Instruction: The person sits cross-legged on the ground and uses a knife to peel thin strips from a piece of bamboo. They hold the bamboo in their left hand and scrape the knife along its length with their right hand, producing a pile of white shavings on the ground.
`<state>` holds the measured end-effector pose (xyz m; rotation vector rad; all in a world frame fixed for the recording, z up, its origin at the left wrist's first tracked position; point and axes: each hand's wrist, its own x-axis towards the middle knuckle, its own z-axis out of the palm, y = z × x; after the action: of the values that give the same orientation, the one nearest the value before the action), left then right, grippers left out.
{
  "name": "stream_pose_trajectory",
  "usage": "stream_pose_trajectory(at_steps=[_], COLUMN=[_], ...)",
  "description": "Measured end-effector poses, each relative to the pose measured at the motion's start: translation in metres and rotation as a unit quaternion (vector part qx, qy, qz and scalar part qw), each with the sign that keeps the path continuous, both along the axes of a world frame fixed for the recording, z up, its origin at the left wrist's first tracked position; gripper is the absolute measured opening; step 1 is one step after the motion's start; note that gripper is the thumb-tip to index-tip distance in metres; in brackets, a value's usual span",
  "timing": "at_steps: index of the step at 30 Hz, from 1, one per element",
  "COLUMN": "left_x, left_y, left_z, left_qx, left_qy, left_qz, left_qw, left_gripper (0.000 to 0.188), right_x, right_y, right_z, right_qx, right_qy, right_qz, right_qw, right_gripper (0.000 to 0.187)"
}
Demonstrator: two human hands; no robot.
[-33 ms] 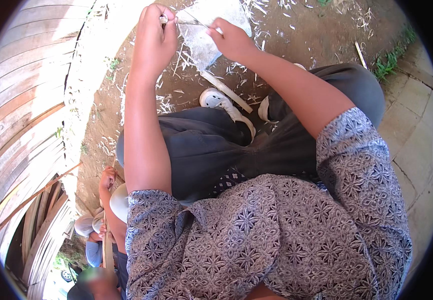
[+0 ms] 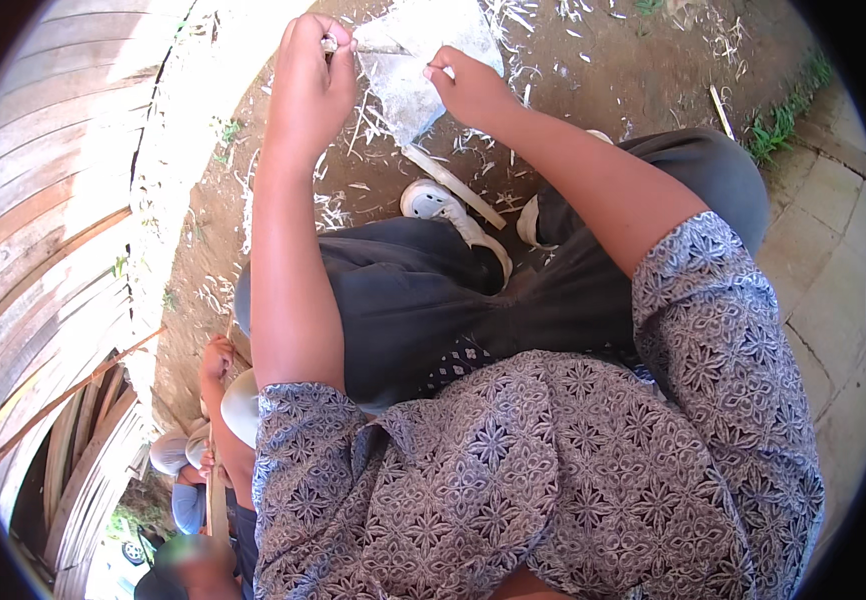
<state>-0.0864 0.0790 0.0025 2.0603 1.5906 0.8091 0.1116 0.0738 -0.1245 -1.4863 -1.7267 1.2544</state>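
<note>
My left hand (image 2: 315, 75) is closed round something whose pale, roundish end shows beside the thumb; the rest is hidden in the fist. A thin dark line runs rightward from that fist, too fine to name. To its right, my right hand (image 2: 471, 88) is pinched, with a small pale bit at the fingertips that I cannot make out. The hands are apart. Beneath and between them lies a whitish, flat slab or sheet (image 2: 408, 105) on the dirt. Pale wood shavings (image 2: 523, 75) are scattered around it.
A pale wooden strip (image 2: 453, 185) lies beside my white clog (image 2: 431, 200). Weathered planks (image 2: 43, 200) stretch along the left, paving slabs (image 2: 803, 260) along the right. At lower left sits another person, whose hand (image 2: 217, 357) is raised beside a long piece of wood (image 2: 217, 500).
My right hand has shifted slightly down and right, away from the left. A thin, light sliver seen earlier at its fingers no longer shows. The left hand has dropped a touch.
</note>
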Motion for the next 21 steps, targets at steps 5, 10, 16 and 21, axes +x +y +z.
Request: stream_pose_trajectory(at_steps=[5,10,16,21], left_x=[-0.006,-0.001,0.001,0.009], left_y=[-0.002,-0.005,-0.01,-0.005], left_z=[0.002,0.007,0.01,0.007], left_qx=[-0.002,-0.052,-0.085,-0.069], left_qy=[0.011,-0.053,-0.062,-0.081], left_qz=[0.021,0.046,0.094,0.065], left_qw=[1.0,0.996,0.99,0.992], left_gripper=[0.01,0.01,0.011,0.01], right_x=[-0.015,-0.024,-0.024,-0.009], right_y=[0.0,0.004,0.004,0.002], right_z=[0.05,0.059,0.062,0.022], right_qx=[0.013,0.056,0.003,0.023], right_qy=[0.051,0.086,0.041,0.022], right_qz=[0.026,0.005,0.041,0.004], right_qw=[0.998,0.995,0.998,0.999], right_gripper=[0.023,0.024,0.024,0.024])
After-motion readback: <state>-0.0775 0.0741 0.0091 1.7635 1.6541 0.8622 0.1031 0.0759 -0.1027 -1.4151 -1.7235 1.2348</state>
